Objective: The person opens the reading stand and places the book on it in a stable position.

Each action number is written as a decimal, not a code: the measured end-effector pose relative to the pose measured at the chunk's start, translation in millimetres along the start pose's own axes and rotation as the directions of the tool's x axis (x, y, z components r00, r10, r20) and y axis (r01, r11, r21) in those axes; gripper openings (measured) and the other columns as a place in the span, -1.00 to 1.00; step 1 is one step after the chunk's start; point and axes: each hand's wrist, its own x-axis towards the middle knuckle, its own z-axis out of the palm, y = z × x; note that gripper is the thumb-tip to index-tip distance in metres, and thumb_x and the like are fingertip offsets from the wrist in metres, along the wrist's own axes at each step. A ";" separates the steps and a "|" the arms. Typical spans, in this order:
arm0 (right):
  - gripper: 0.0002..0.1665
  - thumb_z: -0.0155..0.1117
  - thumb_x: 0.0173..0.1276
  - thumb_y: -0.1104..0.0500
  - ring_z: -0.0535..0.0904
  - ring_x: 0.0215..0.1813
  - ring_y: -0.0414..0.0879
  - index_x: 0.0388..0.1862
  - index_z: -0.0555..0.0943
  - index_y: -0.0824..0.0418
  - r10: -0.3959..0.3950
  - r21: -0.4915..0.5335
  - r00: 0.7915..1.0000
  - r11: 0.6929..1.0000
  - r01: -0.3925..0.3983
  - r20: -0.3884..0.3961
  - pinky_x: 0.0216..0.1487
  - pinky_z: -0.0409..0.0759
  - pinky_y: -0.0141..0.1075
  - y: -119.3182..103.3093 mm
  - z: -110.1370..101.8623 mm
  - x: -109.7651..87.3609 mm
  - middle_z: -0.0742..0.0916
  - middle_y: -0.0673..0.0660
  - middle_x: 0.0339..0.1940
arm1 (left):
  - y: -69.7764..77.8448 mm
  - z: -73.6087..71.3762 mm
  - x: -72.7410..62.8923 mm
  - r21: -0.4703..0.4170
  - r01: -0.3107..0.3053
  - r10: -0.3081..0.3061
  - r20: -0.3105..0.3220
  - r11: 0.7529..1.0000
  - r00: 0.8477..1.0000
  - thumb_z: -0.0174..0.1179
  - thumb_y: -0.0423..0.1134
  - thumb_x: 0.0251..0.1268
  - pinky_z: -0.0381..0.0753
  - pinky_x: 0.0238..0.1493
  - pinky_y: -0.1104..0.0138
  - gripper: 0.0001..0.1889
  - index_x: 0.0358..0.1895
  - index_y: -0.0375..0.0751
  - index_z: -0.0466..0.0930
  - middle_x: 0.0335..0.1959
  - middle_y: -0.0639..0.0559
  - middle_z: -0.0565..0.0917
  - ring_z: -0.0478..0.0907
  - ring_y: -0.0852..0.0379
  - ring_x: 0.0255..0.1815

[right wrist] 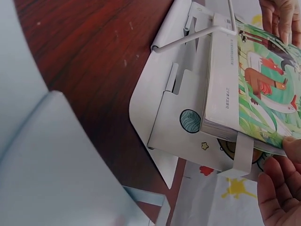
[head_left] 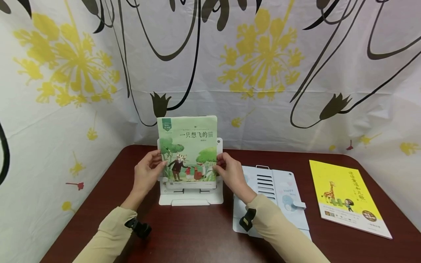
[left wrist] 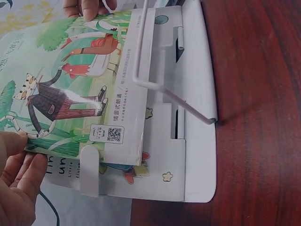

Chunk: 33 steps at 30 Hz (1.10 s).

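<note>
A green book (head_left: 189,153) with a cat in a jacket on its cover leans upright against a white book stand (head_left: 216,199). My left hand (head_left: 147,171) grips its left edge, thumb on the front cover and fingers behind. On the opposite edge my right hand (head_left: 231,171) pinches the book the same way. In the left wrist view, a white wire bar (left wrist: 175,100) crosses in front of the book's lower part, and a small side clip (left wrist: 89,170) overlaps its corner. The right wrist view shows another clip (right wrist: 243,153) by the other lower corner.
A pale blue book stand (head_left: 286,182) lies flat on the dark red table (head_left: 184,237), partly under my right forearm. Further right lies a yellow book (head_left: 348,197) with a giraffe on it. Patterned white fabric (head_left: 204,80) hangs behind and beside the table.
</note>
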 end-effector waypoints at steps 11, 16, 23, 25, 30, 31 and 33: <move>-0.79 0.40 0.16 0.20 0.63 -0.32 -0.14 -0.24 0.57 0.14 0.021 -0.027 1.000 0.999 -0.021 0.008 -0.34 0.53 -0.29 -3.1 2.1 4.0 0.72 0.04 -0.37 | 0.0 -3.8 3.3 0.011 -0.007 0.008 -0.036 1.000 0.999 0.33 -0.45 0.07 0.44 -0.28 0.71 -0.62 0.01 -0.34 0.57 -0.27 -0.24 0.70 0.63 0.08 -0.28; -0.79 0.40 0.16 0.18 0.64 -0.32 -0.14 -0.25 0.57 0.12 0.023 -0.039 1.000 0.999 -0.023 0.005 -0.35 0.53 -0.28 -3.9 3.3 5.8 0.73 0.03 -0.37 | 1.5 -4.1 4.9 -0.018 -0.008 0.007 -0.049 1.000 0.999 0.34 -0.45 0.06 0.43 -0.27 0.71 -0.63 0.01 -0.34 0.59 -0.26 -0.25 0.70 0.62 0.03 -0.25; -0.79 0.40 0.17 0.15 0.63 -0.32 -0.14 -0.25 0.56 0.11 0.028 -0.064 1.000 0.998 -0.028 0.002 -0.36 0.50 -0.28 -5.2 5.2 6.4 0.73 0.02 -0.37 | 2.0 -6.0 5.0 -0.010 0.006 -0.006 -0.045 1.000 0.999 0.33 -0.45 0.07 0.43 -0.26 0.72 -0.62 0.02 -0.34 0.58 -0.24 -0.25 0.70 0.63 -0.07 -0.22; -0.79 0.39 0.18 0.14 0.62 -0.33 -0.15 -0.25 0.56 0.10 0.034 -0.070 0.999 0.997 -0.034 0.010 -0.38 0.49 -0.30 -5.6 5.9 5.9 0.72 0.01 -0.37 | 2.0 -6.9 4.9 0.004 0.004 -0.004 -0.044 1.000 0.999 0.32 -0.44 0.08 0.43 -0.26 0.72 -0.63 0.02 -0.34 0.58 -0.25 -0.24 0.70 0.63 -0.08 -0.22; -0.78 0.39 0.18 0.12 0.61 -0.34 -0.17 -0.24 0.54 0.09 0.034 -0.097 0.999 0.995 -0.033 0.013 -0.39 0.47 -0.31 -4.6 7.7 4.8 0.71 -0.01 -0.37 | 1.7 -8.2 4.1 0.023 0.004 -0.003 -0.038 1.000 0.999 0.32 -0.43 0.09 0.42 -0.27 0.71 -0.64 0.01 -0.34 0.58 -0.27 -0.23 0.70 0.62 -0.07 -0.24; -0.78 0.39 0.18 0.12 0.61 -0.34 -0.17 -0.24 0.54 0.09 0.034 -0.104 0.999 0.994 -0.033 0.008 -0.40 0.47 -0.31 -4.4 7.9 4.6 0.71 -0.01 -0.37 | 1.6 -8.2 3.9 0.022 0.007 -0.007 -0.032 1.000 0.999 0.32 -0.43 0.09 0.42 -0.27 0.71 -0.64 0.01 -0.34 0.57 -0.27 -0.22 0.69 0.62 -0.07 -0.24; -0.77 0.40 0.18 0.12 0.60 -0.36 -0.17 -0.24 0.55 0.09 0.032 -0.118 1.000 0.993 -0.031 0.002 -0.41 0.47 -0.30 -3.8 8.1 4.3 0.72 -0.02 -0.37 | 1.0 -8.4 2.9 0.022 0.020 -0.020 -0.020 1.000 1.000 0.32 -0.42 0.09 0.43 -0.28 0.70 -0.64 0.00 -0.34 0.57 -0.27 -0.22 0.69 0.62 -0.07 -0.24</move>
